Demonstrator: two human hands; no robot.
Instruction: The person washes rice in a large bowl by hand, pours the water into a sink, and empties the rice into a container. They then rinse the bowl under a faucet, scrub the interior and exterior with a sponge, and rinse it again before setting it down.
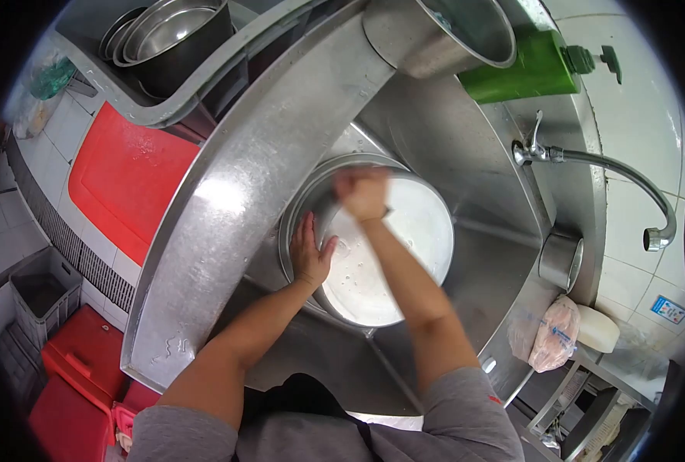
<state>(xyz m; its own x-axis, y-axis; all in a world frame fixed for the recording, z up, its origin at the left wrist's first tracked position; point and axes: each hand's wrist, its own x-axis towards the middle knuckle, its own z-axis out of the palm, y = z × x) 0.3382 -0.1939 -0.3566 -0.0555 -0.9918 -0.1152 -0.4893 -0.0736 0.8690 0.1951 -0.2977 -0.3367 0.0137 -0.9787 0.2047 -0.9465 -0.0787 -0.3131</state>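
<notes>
A large round metal pot (294, 202) stands in the sink, with white, foamy liquid (416, 231) across much of its round opening. My left hand (310, 250) lies against the metal at the pot's left side, fingers stretched out and thumb apart. Higher up, my right hand (363, 192) is closed in a fist over the pot's upper left part, close to the inner metal wall and smeared by motion. What it holds, if anything, I cannot tell. A dark band circles the right wrist.
A metal pot (404, 38) and a green pump bottle (523, 69) stand at the sink's back. To the right are a curved faucet (627, 165), a small metal pot (556, 262) and a plastic bag (556, 333). Stacked pots (177, 42) sit in a grey tub (154, 114) by a red lid (130, 177).
</notes>
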